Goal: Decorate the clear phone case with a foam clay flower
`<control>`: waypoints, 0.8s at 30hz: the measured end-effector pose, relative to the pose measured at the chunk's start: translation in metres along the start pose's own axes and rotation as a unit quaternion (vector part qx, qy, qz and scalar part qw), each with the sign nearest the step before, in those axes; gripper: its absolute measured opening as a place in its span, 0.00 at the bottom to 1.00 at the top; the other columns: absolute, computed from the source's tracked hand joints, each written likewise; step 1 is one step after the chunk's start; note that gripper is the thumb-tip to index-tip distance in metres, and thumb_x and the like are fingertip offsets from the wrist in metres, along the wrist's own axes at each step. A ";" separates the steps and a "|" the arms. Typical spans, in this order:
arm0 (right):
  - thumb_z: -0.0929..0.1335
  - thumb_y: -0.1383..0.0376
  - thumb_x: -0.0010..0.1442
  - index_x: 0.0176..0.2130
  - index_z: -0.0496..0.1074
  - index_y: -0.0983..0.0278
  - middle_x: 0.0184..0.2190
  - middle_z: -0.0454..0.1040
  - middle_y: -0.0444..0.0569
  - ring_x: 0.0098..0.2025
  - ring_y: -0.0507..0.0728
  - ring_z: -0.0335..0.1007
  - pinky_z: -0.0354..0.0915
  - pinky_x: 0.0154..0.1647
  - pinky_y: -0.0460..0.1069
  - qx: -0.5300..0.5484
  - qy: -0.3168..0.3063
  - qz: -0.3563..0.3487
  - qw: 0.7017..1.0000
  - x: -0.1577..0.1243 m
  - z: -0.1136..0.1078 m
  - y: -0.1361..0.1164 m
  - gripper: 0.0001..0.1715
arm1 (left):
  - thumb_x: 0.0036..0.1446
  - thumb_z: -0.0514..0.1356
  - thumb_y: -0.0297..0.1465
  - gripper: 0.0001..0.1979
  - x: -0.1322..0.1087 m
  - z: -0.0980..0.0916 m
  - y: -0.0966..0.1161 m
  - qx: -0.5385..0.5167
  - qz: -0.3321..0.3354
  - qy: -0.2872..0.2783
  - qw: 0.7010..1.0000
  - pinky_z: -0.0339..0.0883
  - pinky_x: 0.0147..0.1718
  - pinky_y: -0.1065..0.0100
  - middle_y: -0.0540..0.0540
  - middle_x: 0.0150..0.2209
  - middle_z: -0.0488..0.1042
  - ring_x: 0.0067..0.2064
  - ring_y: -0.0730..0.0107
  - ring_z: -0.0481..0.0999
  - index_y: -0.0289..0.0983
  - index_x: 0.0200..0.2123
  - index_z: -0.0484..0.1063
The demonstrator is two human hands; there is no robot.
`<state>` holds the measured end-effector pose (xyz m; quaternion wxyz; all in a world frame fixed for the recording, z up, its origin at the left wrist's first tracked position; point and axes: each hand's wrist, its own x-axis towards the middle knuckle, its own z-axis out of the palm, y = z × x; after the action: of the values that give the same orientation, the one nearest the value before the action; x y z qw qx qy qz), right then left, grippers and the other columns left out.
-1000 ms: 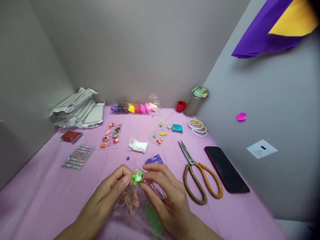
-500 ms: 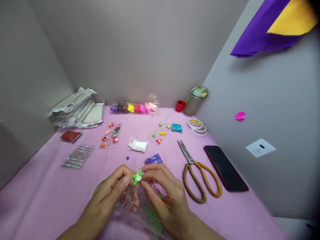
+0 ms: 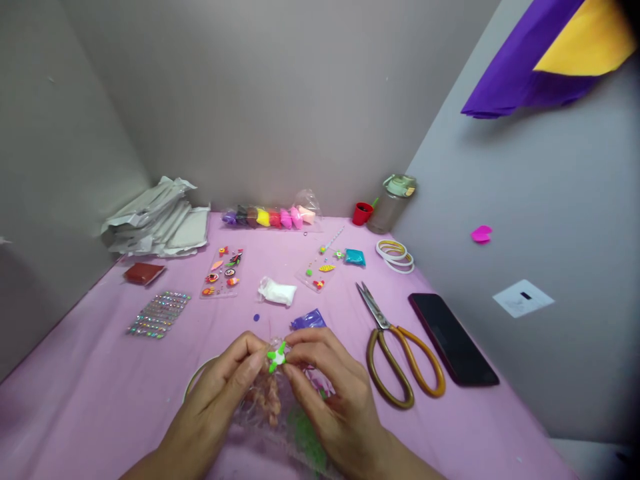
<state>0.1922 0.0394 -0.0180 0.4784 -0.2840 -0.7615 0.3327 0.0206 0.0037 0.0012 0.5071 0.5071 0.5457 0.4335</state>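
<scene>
A small white clay piece with green points [image 3: 279,359], star-like in shape, is pinched at the fingertips of both hands. My left hand [image 3: 223,383] closes on its left side, thumb and forefinger together. On the other side my right hand [image 3: 337,383] grips its right edge between thumb and fingers. Below them lies a clear plastic bag [image 3: 265,433] with brownish and green contents, partly covered by the hands. A blue-purple clay packet [image 3: 309,319] sits just beyond my right fingers. Behind my left hand a pale round rim [image 3: 193,380] shows in part.
Scissors [image 3: 383,327] and a black phone [image 3: 453,340] lie to the right. Farther back are a white clay packet [image 3: 278,291], sticker sheets [image 3: 235,263], white tape rolls [image 3: 393,250], a teal packet [image 3: 355,257], a red cup [image 3: 362,213] and a bottle [image 3: 393,203]. Rhinestones [image 3: 160,313] lie left.
Both hands keep their pinch on the green and white clay piece, which has turned very slightly. The whole view has shifted a little.
</scene>
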 end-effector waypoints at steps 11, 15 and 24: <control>0.70 0.66 0.63 0.39 0.74 0.62 0.36 0.77 0.47 0.38 0.55 0.74 0.68 0.39 0.48 0.157 0.007 0.227 0.961 0.003 0.000 -0.001 0.02 | 0.67 0.53 0.45 0.17 -0.001 0.003 -0.010 -0.058 -0.019 -0.025 0.998 0.68 0.31 0.70 0.53 0.25 0.73 0.29 0.67 0.73 0.43 0.30 0.69; 0.71 0.67 0.60 0.38 0.73 0.62 0.36 0.77 0.47 0.38 0.56 0.74 0.68 0.41 0.49 0.145 0.011 0.228 0.963 0.004 0.000 -0.001 0.03 | 0.68 0.52 0.44 0.17 -0.001 0.002 -0.012 -0.051 -0.016 -0.040 0.998 0.67 0.34 0.70 0.53 0.26 0.72 0.31 0.67 0.73 0.43 0.31 0.69; 0.71 0.67 0.61 0.37 0.74 0.62 0.34 0.76 0.46 0.36 0.54 0.73 0.67 0.38 0.48 0.142 0.004 0.236 0.961 0.006 -0.001 -0.003 0.01 | 0.69 0.51 0.44 0.16 0.000 0.002 -0.014 -0.064 -0.025 -0.058 0.996 0.67 0.35 0.71 0.54 0.27 0.73 0.32 0.67 0.74 0.43 0.33 0.69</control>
<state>0.1901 0.0420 -0.0119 0.4246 -0.3856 -0.6159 0.5401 0.0207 0.0019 -0.0125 0.5798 0.4845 0.4989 0.4245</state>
